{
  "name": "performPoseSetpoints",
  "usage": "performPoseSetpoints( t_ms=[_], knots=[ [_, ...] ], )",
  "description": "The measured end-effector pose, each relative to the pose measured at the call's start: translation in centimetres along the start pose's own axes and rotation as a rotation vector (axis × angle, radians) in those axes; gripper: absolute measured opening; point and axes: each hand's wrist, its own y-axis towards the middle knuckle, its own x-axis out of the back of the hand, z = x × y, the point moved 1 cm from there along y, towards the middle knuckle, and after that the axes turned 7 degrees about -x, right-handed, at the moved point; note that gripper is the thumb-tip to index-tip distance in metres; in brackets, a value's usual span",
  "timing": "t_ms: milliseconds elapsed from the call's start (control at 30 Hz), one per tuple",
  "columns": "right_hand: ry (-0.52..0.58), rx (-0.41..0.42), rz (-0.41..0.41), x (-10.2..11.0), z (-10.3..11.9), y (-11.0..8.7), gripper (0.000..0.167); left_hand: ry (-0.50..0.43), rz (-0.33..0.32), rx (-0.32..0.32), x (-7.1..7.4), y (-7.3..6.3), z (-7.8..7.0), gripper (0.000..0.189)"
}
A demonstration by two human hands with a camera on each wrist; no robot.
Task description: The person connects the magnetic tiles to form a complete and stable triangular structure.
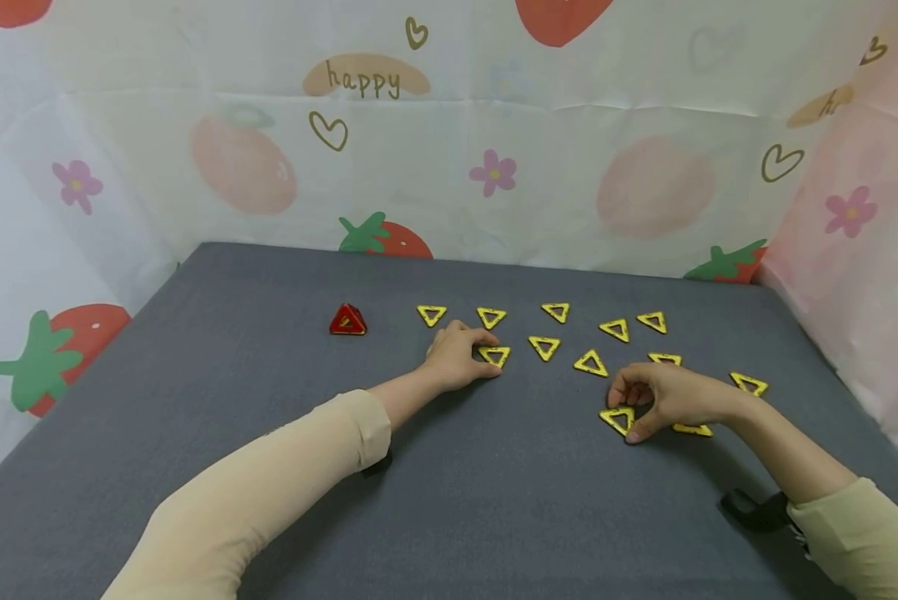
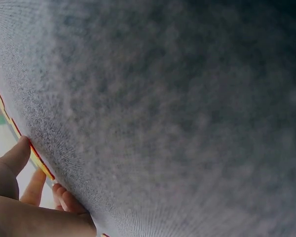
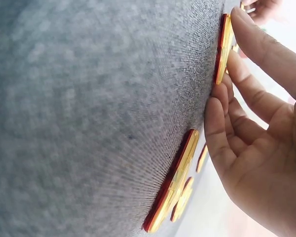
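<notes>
Flat on the table, a yellow triangular magnetic tile (image 1: 496,357) sits between the thumb and index finger of my left hand (image 1: 452,357), which pinches it by its edges. The left wrist view shows the same tile (image 2: 42,164) edge-on, yellow above and red beneath. Nearer the front right, my right hand (image 1: 669,393) pinches another yellow triangular magnetic tile (image 1: 615,419) between thumb and index finger. That tile (image 3: 224,49) also has a red underside and lies close to the cloth. A further yellow tile (image 1: 692,430) is partly hidden beneath the right wrist.
Several more yellow triangular tiles (image 1: 544,347) are spread over the middle and right of the grey table (image 1: 464,517). A small red pyramid (image 1: 348,320) stands at the back left. A printed curtain (image 1: 554,167) borders the table behind and at the sides.
</notes>
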Motion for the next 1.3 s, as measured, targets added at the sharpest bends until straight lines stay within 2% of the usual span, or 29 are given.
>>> performPoseSetpoints(
  t_ms=[400, 600, 733, 867, 1000, 1233, 1300],
  knots=[
    [-0.009, -0.015, -0.008, 0.0, 0.1, -0.1, 0.045, -0.013, -0.013, -0.038, 0.1, 0.2, 0.5, 0.039],
    [-0.015, -0.014, -0.008, -0.1, 0.2, -0.1, 0.044, -0.095, -0.08, -0.049, 0.7, 0.3, 1.0, 0.03],
    [-0.018, -0.018, -0.007, -0.1, 0.3, -0.1, 0.044, -0.162, -0.11, -0.031, 1.1, 0.2, 1.4, 0.019],
    [-0.025, -0.02, -0.01, -0.1, 0.4, 0.0, 0.043, -0.274, -0.056, 0.016, 1.4, -0.3, 1.6, 0.017],
    [-0.029, -0.014, -0.015, -0.1, 0.3, 0.1, 0.043, -0.371, 0.021, 0.049, 1.4, -1.4, 1.0, 0.017],
    [-0.027, -0.02, -0.017, -0.1, 0.3, 0.0, 0.044, -0.495, 0.092, 0.093, 0.7, -4.3, -0.2, 0.011],
    [-0.032, -0.021, -0.018, -0.1, 0.3, -0.1, 0.044, -0.488, 0.093, 0.104, 0.4, -5.1, -0.5, 0.009]
  ],
)
